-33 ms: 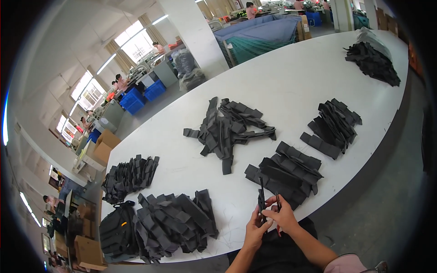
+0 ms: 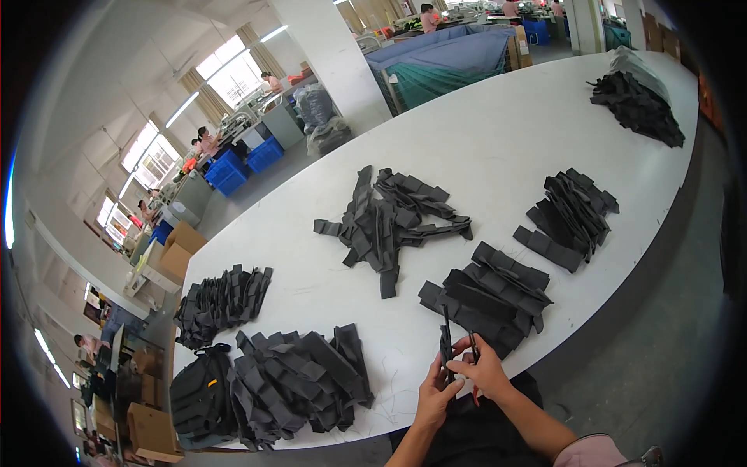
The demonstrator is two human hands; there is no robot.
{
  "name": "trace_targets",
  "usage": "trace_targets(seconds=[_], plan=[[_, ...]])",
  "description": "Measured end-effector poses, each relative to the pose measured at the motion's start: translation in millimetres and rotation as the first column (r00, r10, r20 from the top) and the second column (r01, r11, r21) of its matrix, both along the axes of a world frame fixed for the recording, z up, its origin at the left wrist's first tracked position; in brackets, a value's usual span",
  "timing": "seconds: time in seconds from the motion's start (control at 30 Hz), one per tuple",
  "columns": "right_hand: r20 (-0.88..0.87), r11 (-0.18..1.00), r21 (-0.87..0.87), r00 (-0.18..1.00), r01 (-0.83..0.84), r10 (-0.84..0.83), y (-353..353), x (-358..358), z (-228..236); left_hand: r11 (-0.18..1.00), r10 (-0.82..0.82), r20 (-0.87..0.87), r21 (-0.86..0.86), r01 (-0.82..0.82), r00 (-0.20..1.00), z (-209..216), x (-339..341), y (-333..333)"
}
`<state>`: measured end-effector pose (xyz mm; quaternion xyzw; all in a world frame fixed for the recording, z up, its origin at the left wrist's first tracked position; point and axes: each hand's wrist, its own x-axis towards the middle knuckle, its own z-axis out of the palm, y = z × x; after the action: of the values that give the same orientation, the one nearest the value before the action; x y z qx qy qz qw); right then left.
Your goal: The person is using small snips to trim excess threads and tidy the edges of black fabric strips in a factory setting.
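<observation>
Near the table's front edge, my left hand [image 2: 436, 395] is closed on a black fabric strip [image 2: 446, 341] that stands upright and edge-on. Close beside it, my right hand [image 2: 490, 375] grips small dark thread snips [image 2: 474, 346], with a reddish-orange part showing below the palm. The fingertips of both hands meet low on the strip; what exactly they pinch there is partly hidden. Just beyond my hands lies a pile of similar dark strips [image 2: 489, 292], with another pile [image 2: 572, 218] farther right.
A loose heap of strips [image 2: 381, 222] lies mid-table. To the left are a large pile [image 2: 299, 381], a smaller pile [image 2: 222, 303] and a black backpack [image 2: 201, 393]. A plastic bag [image 2: 636, 70] with dark pieces is at the far right of the white table [image 2: 498, 140].
</observation>
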<state>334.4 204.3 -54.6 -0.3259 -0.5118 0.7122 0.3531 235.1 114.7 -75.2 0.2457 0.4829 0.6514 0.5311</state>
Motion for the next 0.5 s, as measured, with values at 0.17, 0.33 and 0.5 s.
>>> trace_targets(seconds=[0.17,0.33,0.5], plan=[[0.168,0.997,0.073,0.986,-0.016,0.003,-14,5,0,0.995,0.073,0.183,-0.077,-0.060,0.980,4,4,-13],[0.264,0.825,0.549,0.910,0.130,-0.319,-26,-22,-14,0.953,0.275,-0.606,0.071,-0.294,0.746,-30,19,3],[0.262,0.798,0.596,0.917,0.091,-0.300,-2,-14,-30,0.931,0.352,-0.463,0.082,-0.357,0.813,-27,-19,4]])
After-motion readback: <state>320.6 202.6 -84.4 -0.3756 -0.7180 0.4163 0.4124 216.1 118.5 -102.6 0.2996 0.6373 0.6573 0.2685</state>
